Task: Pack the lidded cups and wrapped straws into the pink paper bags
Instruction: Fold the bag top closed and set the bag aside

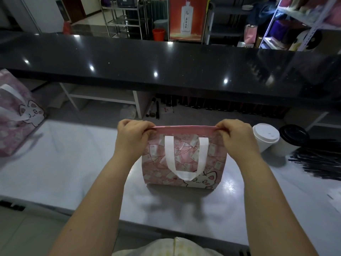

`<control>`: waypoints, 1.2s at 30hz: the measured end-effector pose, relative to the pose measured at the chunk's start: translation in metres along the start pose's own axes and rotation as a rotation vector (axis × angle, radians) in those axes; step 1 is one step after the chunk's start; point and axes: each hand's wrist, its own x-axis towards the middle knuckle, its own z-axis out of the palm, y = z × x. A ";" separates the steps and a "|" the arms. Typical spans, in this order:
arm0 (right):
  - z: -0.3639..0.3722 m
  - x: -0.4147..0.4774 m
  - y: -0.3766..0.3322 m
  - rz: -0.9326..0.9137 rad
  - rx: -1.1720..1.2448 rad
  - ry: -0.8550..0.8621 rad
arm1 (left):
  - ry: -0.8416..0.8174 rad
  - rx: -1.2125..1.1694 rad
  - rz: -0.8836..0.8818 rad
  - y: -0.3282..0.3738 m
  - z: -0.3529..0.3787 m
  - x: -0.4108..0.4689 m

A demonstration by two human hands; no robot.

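Pink paper bag (184,157): stands upright in the middle of the white table (73,163), its cat-print side and white handle (185,174) facing the near edge.
Left hand (132,137): fingers curled over the left end of the bag's top rim (184,128), pinching it.
Right hand (236,137): clamped the same way on the right end of the rim.
Table: pale and glossy, carrying soft reflections and the bag's shadow.
Cups: a white-lidded cup (265,137) just right of the bag, with a black-lidded cup (291,139) beside it, farther right.
Wrapped straws (321,163): a dark pile near the cups, at the right edge.
Second bag (16,115): same cat print, at the far left of the table.
Black counter (166,61): long and polished, crossing the far side and spotted with light glints.
Room beyond: a metal rack (127,17), an orange bucket (158,34), a bottle poster (186,17) and shelving (295,21) at the far right.
Under the counter: a row of dark cylinders (221,104); what they are is unclear.
Hidden: the bag's inside cannot be seen, since the rim is held flat together.
Cut off: the second bag by the left edge, the straws by the right.
Blurred: the shelving contents.
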 end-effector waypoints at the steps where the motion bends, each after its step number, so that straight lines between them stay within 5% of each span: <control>1: 0.001 0.000 -0.002 -0.006 0.008 0.032 | 0.023 0.005 -0.005 0.002 0.001 0.002; 6: 0.006 0.005 0.001 0.036 0.173 0.085 | 0.058 -0.023 -0.040 -0.004 0.006 0.018; 10: 0.009 0.004 0.015 0.212 0.422 0.106 | -0.043 -0.387 -0.213 -0.013 0.008 0.018; 20: 0.027 0.014 0.022 0.293 0.532 0.258 | 0.150 -0.569 -0.363 -0.019 0.021 0.022; 26: 0.050 -0.034 0.032 0.321 0.847 0.188 | 0.054 -0.967 -0.535 -0.029 0.036 -0.028; 30: 0.080 -0.073 0.046 0.515 0.899 0.070 | -0.061 -0.910 -0.646 -0.042 0.058 -0.084; 36: 0.098 -0.077 0.043 0.596 0.993 0.061 | -0.013 -0.961 -0.744 -0.050 0.072 -0.079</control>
